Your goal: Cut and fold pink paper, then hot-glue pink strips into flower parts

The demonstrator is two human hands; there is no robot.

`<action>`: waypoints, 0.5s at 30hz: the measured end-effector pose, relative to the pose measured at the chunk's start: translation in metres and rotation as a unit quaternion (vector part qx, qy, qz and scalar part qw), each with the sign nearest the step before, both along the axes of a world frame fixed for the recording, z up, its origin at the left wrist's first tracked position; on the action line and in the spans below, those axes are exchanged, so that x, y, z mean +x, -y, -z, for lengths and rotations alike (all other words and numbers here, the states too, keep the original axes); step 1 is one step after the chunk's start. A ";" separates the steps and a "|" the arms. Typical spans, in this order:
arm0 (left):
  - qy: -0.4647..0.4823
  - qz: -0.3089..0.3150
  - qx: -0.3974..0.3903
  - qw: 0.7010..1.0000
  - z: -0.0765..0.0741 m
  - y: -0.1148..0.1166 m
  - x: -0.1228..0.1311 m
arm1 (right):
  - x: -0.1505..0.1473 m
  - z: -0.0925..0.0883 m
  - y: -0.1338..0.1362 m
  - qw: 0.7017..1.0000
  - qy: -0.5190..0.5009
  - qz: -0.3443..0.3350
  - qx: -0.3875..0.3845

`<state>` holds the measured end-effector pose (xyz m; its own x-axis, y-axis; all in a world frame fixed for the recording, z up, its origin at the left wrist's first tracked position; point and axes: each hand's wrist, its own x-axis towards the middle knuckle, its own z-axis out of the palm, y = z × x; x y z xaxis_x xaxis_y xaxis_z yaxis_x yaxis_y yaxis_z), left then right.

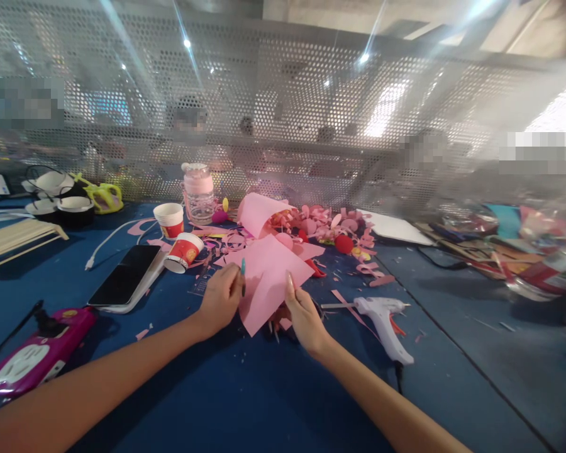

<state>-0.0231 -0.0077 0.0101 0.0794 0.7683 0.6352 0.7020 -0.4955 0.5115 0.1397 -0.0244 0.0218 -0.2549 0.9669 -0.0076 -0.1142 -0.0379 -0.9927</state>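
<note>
We hold the sheet (pixel 266 280) above the table (pixel 273 409), in front of a heap of pink scraps (pixel 330 223). Our right hand (pixel 306 318) has its grip pinched on the sheet, thumb on the face toward us. Our left hand (pixel 222 297) is curled at the sheet's left edge, a slim teal thing (pixel 243 267) at its fingers; we cannot tell which of the two its grip has hold of. The glue gun (pixel 382 321) lies to the right, the phone (pixel 127 275) to the left beside a tipped cup (pixel 185 251).
</note>
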 end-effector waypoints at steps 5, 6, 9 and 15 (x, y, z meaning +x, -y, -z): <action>0.166 -0.058 -0.025 0.984 0.005 -0.015 -0.013 | 0.004 -0.002 -0.004 0.999 -0.033 0.015 -0.021; 0.175 -0.057 -0.010 0.983 0.006 -0.016 -0.014 | 0.004 -0.002 -0.005 0.999 -0.030 0.014 -0.018; 0.140 -0.024 0.057 0.988 0.006 -0.010 -0.011 | 0.004 -0.001 -0.005 1.000 -0.022 0.009 -0.011; -0.121 0.075 0.091 0.986 -0.006 0.014 0.003 | 0.002 -0.005 -0.001 1.000 -0.011 0.011 -0.023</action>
<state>-0.0202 -0.0212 0.0160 0.3489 0.6112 0.7104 0.7048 -0.6708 0.2309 0.1414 -0.0231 0.0271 -0.2345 0.9710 -0.0459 -0.1366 -0.0797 -0.9874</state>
